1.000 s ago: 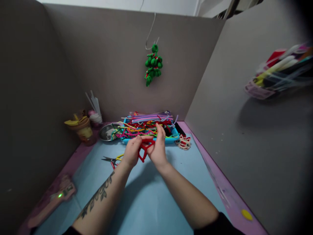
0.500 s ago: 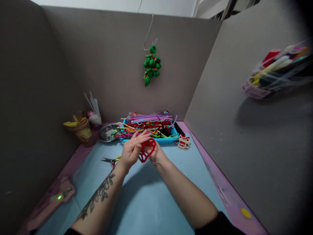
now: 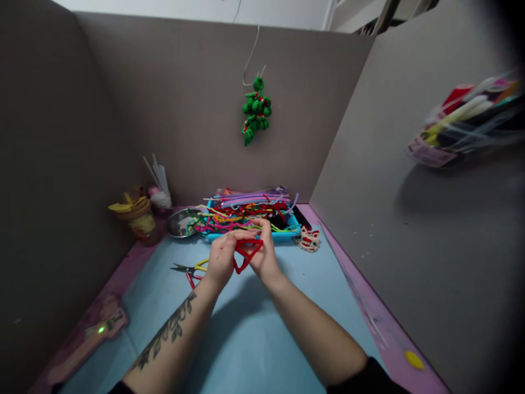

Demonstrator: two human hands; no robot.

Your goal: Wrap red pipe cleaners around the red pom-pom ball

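Between my hands, above the blue mat, is a red fuzzy pipe cleaner (image 3: 243, 266) bent into a closed, pointed frame with an inner strand. My left hand (image 3: 222, 256) pinches its left and upper side, fingers bent over the top. My right hand (image 3: 264, 253) grips the right side, with its fingertips curled at the upper edge. Both hands partly hide the shape. Scissors (image 3: 189, 270) with yellow and red handles lie spread on the mat, left of my left hand, which hides one handle's end.
Behind my hands stands a blue tray (image 3: 283, 237) of colourful pipe cleaners. A metal bowl (image 3: 177, 225), a pot (image 3: 141, 221) and a pink glue gun (image 3: 88, 347) are on the left. A lion-face piece (image 3: 308, 239) lies right of the tray. A green ornament (image 3: 256, 112) hangs behind.
The red shape has turned, now showing a more angular outline. My left fingers have drawn in from stretched to bent, and my right fingers have come up into view. More of the scissors shows.
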